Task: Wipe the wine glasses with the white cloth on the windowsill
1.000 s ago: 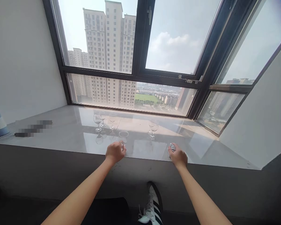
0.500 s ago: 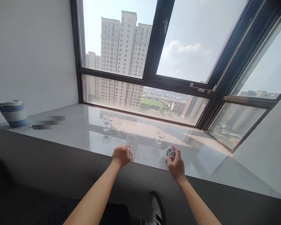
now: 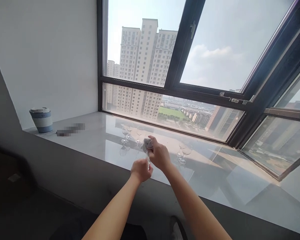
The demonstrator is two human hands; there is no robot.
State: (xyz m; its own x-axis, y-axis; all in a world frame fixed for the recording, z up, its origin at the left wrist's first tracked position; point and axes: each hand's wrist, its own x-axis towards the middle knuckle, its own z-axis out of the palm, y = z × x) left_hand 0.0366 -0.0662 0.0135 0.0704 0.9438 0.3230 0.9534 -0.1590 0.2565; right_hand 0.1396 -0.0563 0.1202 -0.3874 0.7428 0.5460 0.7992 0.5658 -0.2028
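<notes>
My left hand (image 3: 141, 170) is closed around the lower part of a clear stemmed glass (image 3: 149, 161), just above the front edge of the window sill. My right hand (image 3: 160, 155) grips a crumpled grey cloth (image 3: 147, 143) and holds it at the glass's upper part. Cloth and fingers hide most of the bowl, so whether the cloth reaches inside it cannot be made out. Beyond my hands to the left stand several more stemmed glasses (image 3: 124, 134). Two others (image 3: 186, 149) stand close together on the right.
A glossy pale sill (image 3: 95, 143) runs under a dark-framed window (image 3: 175, 91). At its left end stands a blue-and-white lidded cup (image 3: 41, 120), with a pixelated dark object (image 3: 71, 129) beside it. The sill's front edge drops to a darker wall below.
My right hand has moved left with the cloth, from apart on the right to the glass in my left hand. The whole view has shifted, with the sill appearing further right.
</notes>
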